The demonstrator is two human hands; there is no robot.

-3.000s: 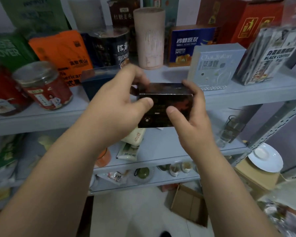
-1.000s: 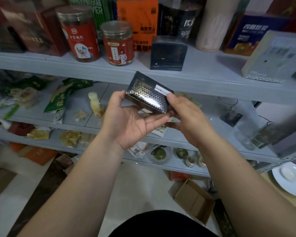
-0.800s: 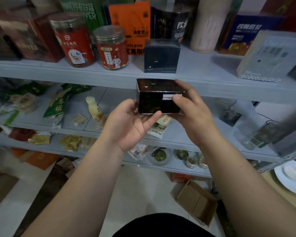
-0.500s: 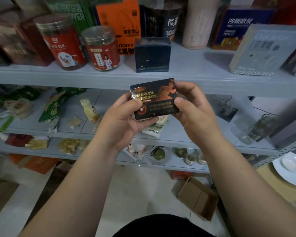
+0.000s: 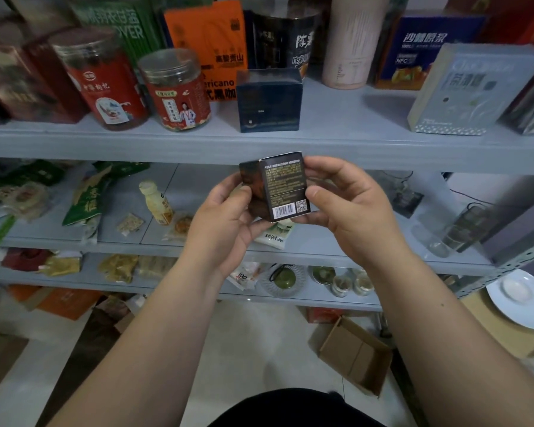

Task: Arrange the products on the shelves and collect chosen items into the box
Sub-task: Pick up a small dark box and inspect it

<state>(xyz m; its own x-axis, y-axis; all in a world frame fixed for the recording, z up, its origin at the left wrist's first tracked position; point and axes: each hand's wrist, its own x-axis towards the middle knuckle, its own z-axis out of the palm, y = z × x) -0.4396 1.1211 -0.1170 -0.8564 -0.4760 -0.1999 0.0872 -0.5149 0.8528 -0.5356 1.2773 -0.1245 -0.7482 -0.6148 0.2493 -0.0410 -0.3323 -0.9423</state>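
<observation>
Below the top shelf's (image 5: pixel 336 146) front edge, both hands are holding a black box (image 5: pixel 275 188) upright, left hand (image 5: pixel 225 223) and right hand (image 5: pixel 349 211) fingers clamping its sides, barcode facing the camera, probably for reading; the carton (image 5: pixel 355 355) is waiting on the floor.

Black carton (image 5: pixel 279 188) with gold print and white barcode; navy box (image 5: pixel 269 101); red-labelled jars (image 5: pixel 176 94); grey shelf (image 5: pixel 352 143).

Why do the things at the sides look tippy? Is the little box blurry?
Head view: the wide lens makes edge items like the grey box lean outward; the black box between the left hand and right hand is sharp, its barcode clear.
</observation>
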